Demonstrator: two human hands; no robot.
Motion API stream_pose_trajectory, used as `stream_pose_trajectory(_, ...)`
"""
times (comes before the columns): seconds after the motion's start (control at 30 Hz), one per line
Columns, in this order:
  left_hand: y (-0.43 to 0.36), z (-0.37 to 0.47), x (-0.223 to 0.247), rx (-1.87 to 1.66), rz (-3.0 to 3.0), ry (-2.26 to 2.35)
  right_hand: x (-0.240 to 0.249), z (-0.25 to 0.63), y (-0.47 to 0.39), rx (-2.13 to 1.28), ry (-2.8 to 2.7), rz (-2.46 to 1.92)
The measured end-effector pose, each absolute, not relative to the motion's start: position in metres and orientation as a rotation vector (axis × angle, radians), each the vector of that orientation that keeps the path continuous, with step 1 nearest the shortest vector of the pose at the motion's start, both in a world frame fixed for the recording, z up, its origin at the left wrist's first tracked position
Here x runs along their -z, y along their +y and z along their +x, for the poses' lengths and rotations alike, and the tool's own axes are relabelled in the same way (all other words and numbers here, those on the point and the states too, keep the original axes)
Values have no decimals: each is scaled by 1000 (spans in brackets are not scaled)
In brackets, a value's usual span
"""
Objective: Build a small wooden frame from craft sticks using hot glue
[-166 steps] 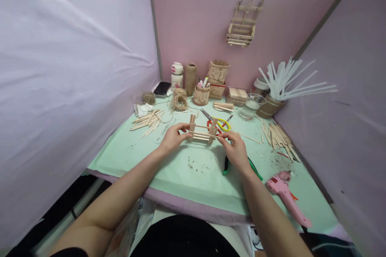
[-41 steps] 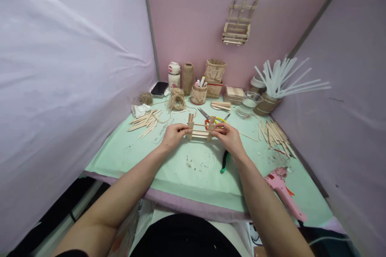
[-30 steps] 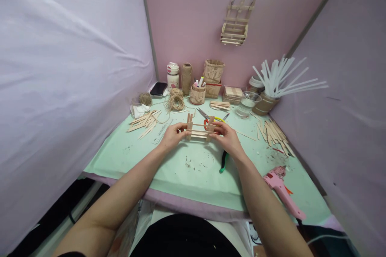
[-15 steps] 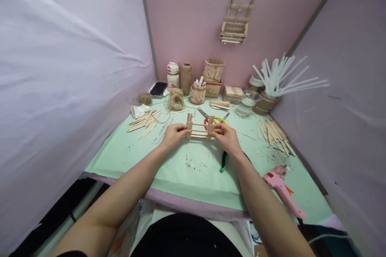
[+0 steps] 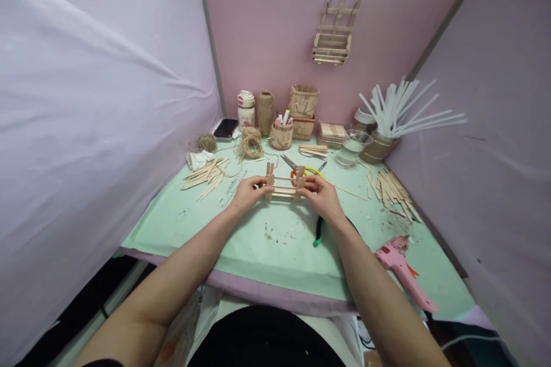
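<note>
A small popsicle-stick frame (image 5: 284, 190) is held between my two hands over the middle of the table. It has upright sticks at both ends, joined by thin crosspieces. My left hand (image 5: 249, 194) pinches its left end between thumb and fingers. At the other end, my right hand (image 5: 321, 195) grips in the same way. Just behind the frame lie scissors (image 5: 289, 161) and a tool with yellow and red handles (image 5: 313, 171). Green-and-black handles (image 5: 318, 230) show partly under my right wrist.
A pink glue gun (image 5: 404, 275) lies at the right front. Loose sticks (image 5: 394, 192) lie right, more sticks (image 5: 206, 175) left. Along the back stand twine (image 5: 250, 144), a pen holder (image 5: 282, 133), a clear water cup (image 5: 350, 152) and white glue sticks (image 5: 394, 109). A stick rack (image 5: 333, 40) hangs above.
My hands and the stick frame stay almost where they were. The whole view has shifted very slightly.
</note>
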State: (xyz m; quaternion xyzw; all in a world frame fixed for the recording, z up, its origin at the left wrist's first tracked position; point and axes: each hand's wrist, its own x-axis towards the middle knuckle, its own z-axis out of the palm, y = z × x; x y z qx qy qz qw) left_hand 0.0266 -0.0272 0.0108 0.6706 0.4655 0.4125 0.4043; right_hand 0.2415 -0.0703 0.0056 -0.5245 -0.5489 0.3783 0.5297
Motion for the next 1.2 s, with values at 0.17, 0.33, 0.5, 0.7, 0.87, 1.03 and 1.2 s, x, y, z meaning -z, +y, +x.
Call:
stream_pose_trajectory(0.17,-27,28,-10,-1056,1622,1138,-4,240,-68,-891,-1266,-1302)
stream_pose_trajectory(0.33,-27,28,-10,-1063,1613,1151,-3,239,-68,-829,-1257,-1347)
stream_pose_trajectory(0.5,-26,27,-9,-1030,1619,1172,-3,241,-69,-882,-1309,-1294)
stream_pose_trajectory(0.7,-23,18,-4,-1035,1738,1148,-4,251,-70,-774,-1368,-1278)
stream_pose_trajectory(0.87,-27,17,-4,-952,1823,1224,2,255,-66,-669,-1314,-1298)
stream_pose_trajectory(1.03,-28,21,-3,-853,1992,1271,14,250,-58,-899,-1450,-1121)
stream_pose_trajectory(1.2,-24,21,0,-872,2062,1285,19,248,-56,-938,-1486,-1080)
